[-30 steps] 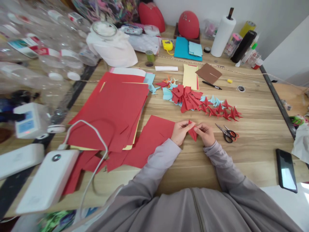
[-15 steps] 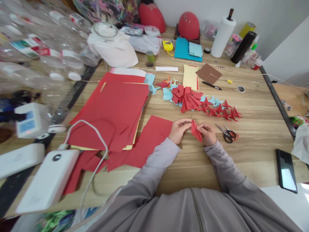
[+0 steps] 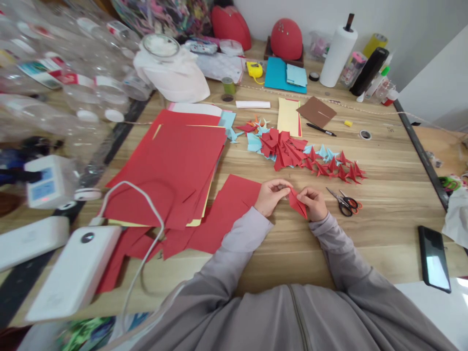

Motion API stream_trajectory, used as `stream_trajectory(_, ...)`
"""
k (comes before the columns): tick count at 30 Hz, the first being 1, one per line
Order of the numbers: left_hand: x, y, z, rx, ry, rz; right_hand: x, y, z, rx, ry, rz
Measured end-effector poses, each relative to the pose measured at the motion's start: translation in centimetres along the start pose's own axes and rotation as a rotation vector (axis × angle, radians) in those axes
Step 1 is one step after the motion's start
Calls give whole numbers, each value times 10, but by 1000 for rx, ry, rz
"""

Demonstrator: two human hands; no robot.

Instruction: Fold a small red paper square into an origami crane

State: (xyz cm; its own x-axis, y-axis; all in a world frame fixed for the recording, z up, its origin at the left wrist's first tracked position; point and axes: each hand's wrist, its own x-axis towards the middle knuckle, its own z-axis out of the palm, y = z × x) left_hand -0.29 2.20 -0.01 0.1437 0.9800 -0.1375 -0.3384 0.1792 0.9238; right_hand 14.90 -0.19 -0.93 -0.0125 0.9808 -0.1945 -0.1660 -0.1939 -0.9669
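Observation:
Both hands meet over the wooden table (image 3: 383, 161) just in front of me. My left hand (image 3: 271, 196) pinches the upper corner of a small folded piece of red paper (image 3: 297, 204). On the piece's right side my right hand (image 3: 313, 204) is closed, its fingers pressing the fold. A loose red sheet (image 3: 226, 209) lies under my left wrist. Behind the hands sits a heap of folded red and light blue paper shapes (image 3: 292, 152).
Orange-handled scissors (image 3: 344, 202) lie just right of my right hand. A stack of red sheets (image 3: 171, 165) covers the left middle. A black phone (image 3: 434, 257) is at the near right edge, a white power bank (image 3: 73, 273) with cable near left. Bottles, paper roll and a pen (image 3: 321, 129) stand farther back.
The folded red piece has turned and tilted in my fingers, its tip moving a little right and down. Both hands stayed in nearly the same spot.

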Motion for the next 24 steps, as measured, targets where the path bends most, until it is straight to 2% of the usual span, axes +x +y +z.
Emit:
stream_trajectory(7,1,2,3,-106,49,-74,-1,-4,1,-16,3,-11)
stream_trajectory(14,1,5,6,-230,22,-140,-1,-5,2,-20,4,-5)
stream_trajectory(19,3,9,5,-307,32,-127,0,-3,1,-13,16,-27)
stream_trajectory(21,2,9,6,-275,23,-114,0,-2,1,-13,21,-40)
stream_trajectory(24,-1,8,8,-81,2,-85,0,-2,1,-32,9,-62)
